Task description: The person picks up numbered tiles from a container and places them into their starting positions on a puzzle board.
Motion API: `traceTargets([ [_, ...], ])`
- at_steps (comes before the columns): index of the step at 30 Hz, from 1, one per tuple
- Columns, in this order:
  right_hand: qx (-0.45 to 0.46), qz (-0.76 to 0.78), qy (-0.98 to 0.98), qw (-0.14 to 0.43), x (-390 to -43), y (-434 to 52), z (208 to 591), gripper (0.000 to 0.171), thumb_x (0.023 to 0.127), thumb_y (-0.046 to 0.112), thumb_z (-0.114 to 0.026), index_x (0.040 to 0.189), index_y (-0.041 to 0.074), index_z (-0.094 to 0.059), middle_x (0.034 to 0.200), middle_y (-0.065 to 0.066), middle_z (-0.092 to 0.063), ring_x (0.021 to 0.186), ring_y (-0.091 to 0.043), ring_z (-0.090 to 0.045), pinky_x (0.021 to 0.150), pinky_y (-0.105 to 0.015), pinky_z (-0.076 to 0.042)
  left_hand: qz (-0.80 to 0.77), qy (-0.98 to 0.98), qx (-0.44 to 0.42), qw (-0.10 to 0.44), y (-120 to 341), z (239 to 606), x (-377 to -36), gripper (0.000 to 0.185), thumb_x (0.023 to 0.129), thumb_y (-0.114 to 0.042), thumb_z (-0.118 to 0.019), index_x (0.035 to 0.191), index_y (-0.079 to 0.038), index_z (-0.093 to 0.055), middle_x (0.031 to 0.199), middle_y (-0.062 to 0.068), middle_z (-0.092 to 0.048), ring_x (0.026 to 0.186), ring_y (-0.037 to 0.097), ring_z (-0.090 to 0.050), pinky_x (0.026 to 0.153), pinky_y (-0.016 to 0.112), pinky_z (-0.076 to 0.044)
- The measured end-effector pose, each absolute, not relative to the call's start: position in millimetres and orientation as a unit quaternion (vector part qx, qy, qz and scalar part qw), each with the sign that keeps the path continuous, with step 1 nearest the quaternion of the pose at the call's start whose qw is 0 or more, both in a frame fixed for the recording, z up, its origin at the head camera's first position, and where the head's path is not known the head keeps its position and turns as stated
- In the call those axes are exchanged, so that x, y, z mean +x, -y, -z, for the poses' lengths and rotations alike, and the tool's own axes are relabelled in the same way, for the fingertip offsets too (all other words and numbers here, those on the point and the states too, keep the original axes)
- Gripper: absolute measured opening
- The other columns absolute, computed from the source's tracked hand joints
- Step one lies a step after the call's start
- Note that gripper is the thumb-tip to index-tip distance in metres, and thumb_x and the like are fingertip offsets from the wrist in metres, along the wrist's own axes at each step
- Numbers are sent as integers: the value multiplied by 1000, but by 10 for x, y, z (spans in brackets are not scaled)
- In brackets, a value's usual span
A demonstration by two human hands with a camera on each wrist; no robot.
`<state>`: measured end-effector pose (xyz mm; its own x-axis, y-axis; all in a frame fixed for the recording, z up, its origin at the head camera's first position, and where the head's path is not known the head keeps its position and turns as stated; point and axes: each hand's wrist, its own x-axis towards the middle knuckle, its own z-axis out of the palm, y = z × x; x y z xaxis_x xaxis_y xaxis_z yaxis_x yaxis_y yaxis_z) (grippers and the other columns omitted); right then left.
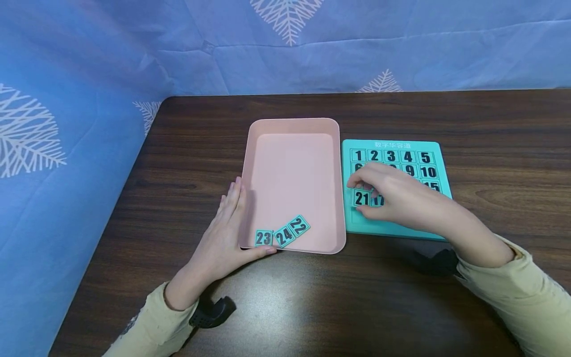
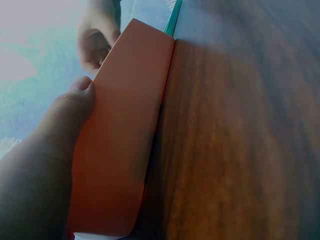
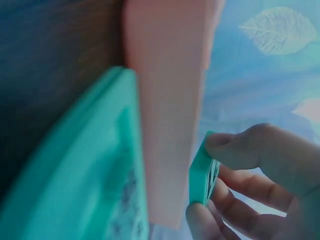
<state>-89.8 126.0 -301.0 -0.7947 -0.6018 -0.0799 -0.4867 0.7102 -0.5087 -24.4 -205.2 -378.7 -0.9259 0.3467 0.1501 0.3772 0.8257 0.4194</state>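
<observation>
A pink tray (image 1: pixel 294 120) sits mid-table with teal tiles 23, 24 and 22 (image 1: pixel 282 233) at its near edge. My left hand (image 1: pixel 225 233) lies against the tray's left wall, fingers straight and thumb along the near rim; the left wrist view shows the thumb (image 2: pixel 75 95) on the tray's outer wall (image 2: pixel 125 125). To the right lies a teal number board (image 1: pixel 392 145). My right hand (image 1: pixel 379 191) hovers over its lower left and pinches a teal tile (image 3: pixel 202 175) between thumb and fingers; tile 21 (image 1: pixel 361 199) shows at the fingertips.
The dark wooden table (image 1: pixel 490 148) carries only the tray and board. Blue leaf-patterned cloth (image 1: pixel 67 124) hangs behind and to the left of the table. Black wrist straps (image 1: pixel 211 311) rest on the table near my sleeves.
</observation>
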Motion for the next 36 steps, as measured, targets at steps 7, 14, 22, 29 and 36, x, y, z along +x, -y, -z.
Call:
traceTargets([
  [7, -311, 230, -912, 133, -864, -1376, 3182, 33, 80, 14, -77, 109, 7, -63, 99, -1, -59, 83, -16, -51, 72, -35, -49, 221, 958, -181, 29, 2047, 3780, -245, 124, 70, -73, -66, 154, -11, 2, 160, 5, 6, 145, 22, 1, 115, 49, -15],
  [14, -330, 229, -905, 139, -857, -1354, 3282, 29, 77, 9, -78, 100, 7, -61, 90, 1, -55, 75, -14, -46, 65, -31, -47, 220, 958, -181, 29, 2047, 3782, -240, 124, 70, -73, -66, 154, -12, 2, 160, 4, 7, 146, 22, 1, 115, 49, -14],
  [22, -343, 206, -908, 121, -838, -1351, 3303, 31, 78, 13, -79, 106, 6, -67, 101, -2, -61, 84, -16, -51, 68, -32, -50, 225, 956, -187, 32, 2050, 3790, -253, 123, 70, -72, -66, 154, -12, 2, 160, 3, 7, 145, 26, -2, 114, 51, -15],
  [29, -342, 215, -908, 115, -838, -1358, 3316, 29, 77, 12, -80, 104, 7, -70, 100, -2, -62, 83, -14, -55, 69, -30, -53, 227, 955, -190, 31, 2047, 3791, -263, 123, 71, -71, -67, 154, -12, 2, 160, 7, 4, 145, 25, -1, 114, 51, -15],
  [36, -338, 223, -907, 113, -846, -1362, 3329, 28, 77, 10, -80, 102, 6, -69, 98, -2, -61, 83, -15, -54, 71, -31, -52, 232, 958, -169, 17, 2039, 3785, -246, 124, 70, -73, -66, 154, -13, 4, 160, 4, 6, 145, 17, 4, 114, 50, -15],
])
